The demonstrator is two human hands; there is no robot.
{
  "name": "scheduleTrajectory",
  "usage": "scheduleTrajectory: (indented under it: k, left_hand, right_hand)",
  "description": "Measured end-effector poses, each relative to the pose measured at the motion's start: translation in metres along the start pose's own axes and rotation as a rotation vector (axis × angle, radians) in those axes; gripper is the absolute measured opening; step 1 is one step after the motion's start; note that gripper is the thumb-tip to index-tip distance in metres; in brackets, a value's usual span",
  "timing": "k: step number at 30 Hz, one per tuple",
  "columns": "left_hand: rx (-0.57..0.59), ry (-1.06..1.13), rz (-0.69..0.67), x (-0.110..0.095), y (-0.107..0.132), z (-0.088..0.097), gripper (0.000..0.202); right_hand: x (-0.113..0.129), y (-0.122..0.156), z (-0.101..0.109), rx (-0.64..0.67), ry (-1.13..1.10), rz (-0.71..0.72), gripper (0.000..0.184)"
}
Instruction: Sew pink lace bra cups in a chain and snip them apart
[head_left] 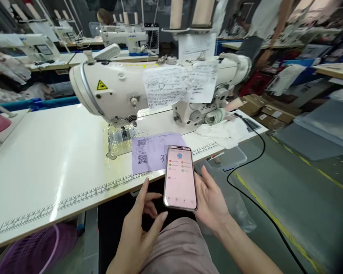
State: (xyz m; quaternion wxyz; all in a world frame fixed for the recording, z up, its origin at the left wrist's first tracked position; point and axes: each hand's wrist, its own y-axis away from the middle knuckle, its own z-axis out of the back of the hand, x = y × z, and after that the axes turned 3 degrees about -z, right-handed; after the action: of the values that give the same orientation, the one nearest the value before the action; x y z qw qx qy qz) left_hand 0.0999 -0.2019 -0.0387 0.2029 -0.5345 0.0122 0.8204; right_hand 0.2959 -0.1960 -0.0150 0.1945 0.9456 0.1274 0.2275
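A smartphone (180, 186) with a lit pink screen and rows of small coloured icons rests in my right hand (211, 198). Its thumb is lifted off to the side while the phone lies across the fingers. Just left of the phone hovers my left hand (143, 217), fingers apart and holding nothing. Behind the phone a purple sheet (153, 152) with QR codes and a handwritten number lies on the white sewing table (60, 160). The phone covers part of that sheet. Over the sheet stands a white sewing machine (114, 83) with handwritten papers (180, 83) fixed to its front.
White cloth (225, 133) lies right of the machine. A black cable (264, 152) hangs from the table down to the floor. A purple basket (40, 247) sits below on the left, and cardboard boxes (271, 114) stand to the right. Another person (257, 34) stands farther back.
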Motion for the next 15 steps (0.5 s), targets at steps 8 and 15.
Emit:
scheduleTrajectory:
  k: [8,15]
  left_hand:
    - [0.002,-0.971,-0.538,0.030,-0.061,-0.010,0.067]
    - [-0.080,-1.076,-0.493,0.051,-0.029,0.026,0.065]
  right_hand:
    - [0.063,-0.020,0.007,-0.230,0.089,0.326,0.040]
    - [0.068,-0.050,-0.003,-0.205,0.057,0.409,0.034]
